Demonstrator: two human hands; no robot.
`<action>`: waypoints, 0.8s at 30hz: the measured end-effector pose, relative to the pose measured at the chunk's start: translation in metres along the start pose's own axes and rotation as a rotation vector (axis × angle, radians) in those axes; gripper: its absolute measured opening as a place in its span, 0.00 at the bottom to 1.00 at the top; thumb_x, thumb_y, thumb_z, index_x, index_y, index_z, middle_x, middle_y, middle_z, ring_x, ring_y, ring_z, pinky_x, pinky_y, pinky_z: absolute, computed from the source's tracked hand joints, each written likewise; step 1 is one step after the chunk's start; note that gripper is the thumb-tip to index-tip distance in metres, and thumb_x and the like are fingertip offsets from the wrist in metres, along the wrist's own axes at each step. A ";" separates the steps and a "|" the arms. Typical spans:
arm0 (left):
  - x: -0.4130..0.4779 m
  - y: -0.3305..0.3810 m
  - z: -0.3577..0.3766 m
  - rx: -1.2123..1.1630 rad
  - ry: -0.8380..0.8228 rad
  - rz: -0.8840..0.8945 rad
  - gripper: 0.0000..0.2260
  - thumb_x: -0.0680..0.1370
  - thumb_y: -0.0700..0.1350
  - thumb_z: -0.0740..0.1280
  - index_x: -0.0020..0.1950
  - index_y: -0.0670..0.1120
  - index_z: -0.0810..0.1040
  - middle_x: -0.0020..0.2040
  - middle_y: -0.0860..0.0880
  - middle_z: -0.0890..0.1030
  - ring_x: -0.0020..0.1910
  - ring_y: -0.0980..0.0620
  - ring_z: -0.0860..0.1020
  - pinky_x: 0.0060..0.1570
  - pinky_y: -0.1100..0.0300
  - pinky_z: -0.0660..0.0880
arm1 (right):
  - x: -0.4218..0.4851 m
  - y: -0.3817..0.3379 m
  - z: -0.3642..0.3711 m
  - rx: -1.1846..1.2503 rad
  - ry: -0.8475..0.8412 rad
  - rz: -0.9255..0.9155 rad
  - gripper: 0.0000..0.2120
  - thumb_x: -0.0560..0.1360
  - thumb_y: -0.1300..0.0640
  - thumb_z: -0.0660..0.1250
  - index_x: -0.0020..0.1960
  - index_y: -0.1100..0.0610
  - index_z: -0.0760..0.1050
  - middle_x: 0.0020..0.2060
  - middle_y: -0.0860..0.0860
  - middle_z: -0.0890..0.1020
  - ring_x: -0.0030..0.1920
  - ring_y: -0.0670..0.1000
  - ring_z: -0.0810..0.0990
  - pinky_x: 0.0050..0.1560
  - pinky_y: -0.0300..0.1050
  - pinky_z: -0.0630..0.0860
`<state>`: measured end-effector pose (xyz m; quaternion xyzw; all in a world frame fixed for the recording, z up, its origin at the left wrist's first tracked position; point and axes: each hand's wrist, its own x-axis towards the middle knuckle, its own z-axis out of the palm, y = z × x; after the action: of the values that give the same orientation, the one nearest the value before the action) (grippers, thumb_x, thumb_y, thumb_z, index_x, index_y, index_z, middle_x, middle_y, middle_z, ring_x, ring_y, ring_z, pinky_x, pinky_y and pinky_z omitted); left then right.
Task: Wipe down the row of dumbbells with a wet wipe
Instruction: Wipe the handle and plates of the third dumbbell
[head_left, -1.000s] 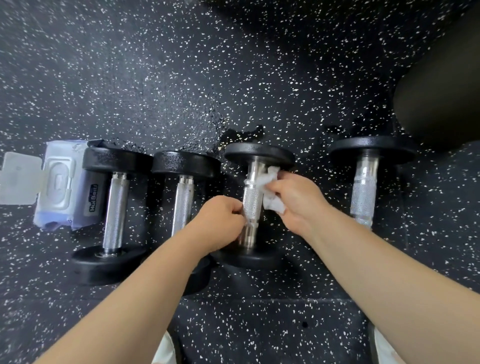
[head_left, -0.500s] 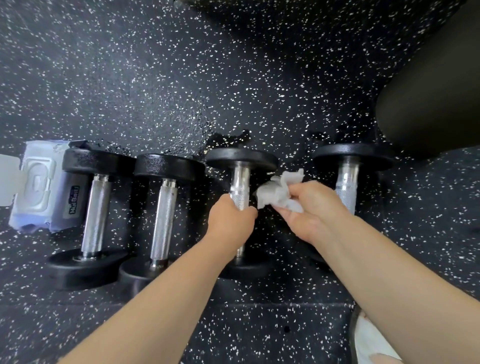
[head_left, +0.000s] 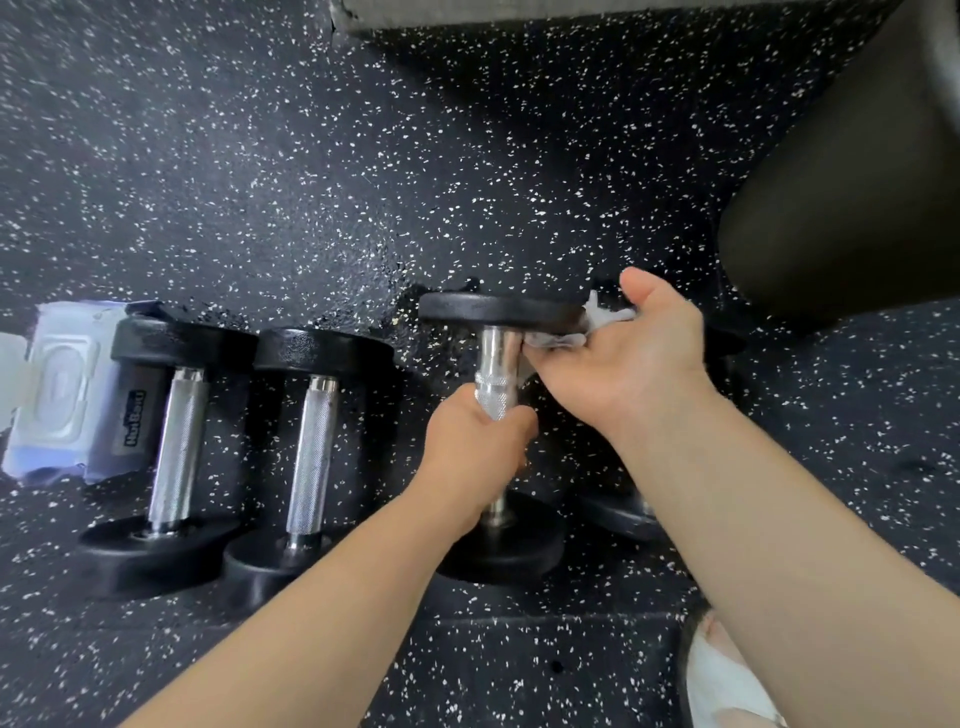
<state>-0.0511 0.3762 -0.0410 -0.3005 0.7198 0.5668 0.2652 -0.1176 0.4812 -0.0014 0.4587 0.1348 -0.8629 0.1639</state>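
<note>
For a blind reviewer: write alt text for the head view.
A person's left hand grips the knurled handle of the third dumbbell while the right hand holds a wet wipe against its far plate. The leftmost dumbbell, the second dumbbell and an open wipe pack lie to its left on speckled floor.

Four black-plated, chrome-handled dumbbells (head_left: 179, 447) lie side by side on the floor (head_left: 311, 182). My left hand (head_left: 478, 447) grips the third dumbbell (head_left: 497, 364) by its handle; the crumpled white wet wipe (head_left: 558, 340) presses against its far plate (head_left: 498, 310).
</note>
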 end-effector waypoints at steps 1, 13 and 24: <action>0.002 0.000 -0.002 0.010 0.017 0.008 0.05 0.70 0.37 0.66 0.38 0.45 0.71 0.29 0.47 0.74 0.29 0.48 0.72 0.33 0.56 0.71 | -0.006 -0.004 0.000 -0.004 -0.040 0.008 0.22 0.76 0.51 0.58 0.64 0.64 0.70 0.55 0.60 0.81 0.55 0.59 0.80 0.59 0.56 0.75; 0.001 -0.005 -0.004 0.073 0.032 -0.003 0.05 0.67 0.42 0.66 0.39 0.43 0.70 0.31 0.45 0.74 0.29 0.47 0.72 0.32 0.55 0.71 | 0.006 0.012 0.006 -0.032 0.069 -0.027 0.20 0.76 0.46 0.60 0.60 0.59 0.73 0.54 0.53 0.81 0.51 0.53 0.81 0.53 0.45 0.78; 0.009 -0.003 -0.020 0.350 0.146 0.061 0.06 0.72 0.41 0.66 0.46 0.42 0.72 0.36 0.46 0.77 0.34 0.50 0.74 0.31 0.59 0.70 | -0.005 0.010 0.012 -0.034 0.048 0.032 0.29 0.75 0.42 0.61 0.68 0.60 0.65 0.52 0.62 0.80 0.56 0.64 0.76 0.56 0.58 0.73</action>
<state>-0.0558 0.3554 -0.0446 -0.2683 0.8333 0.4176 0.2433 -0.1199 0.4681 0.0084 0.4786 0.1461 -0.8464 0.1823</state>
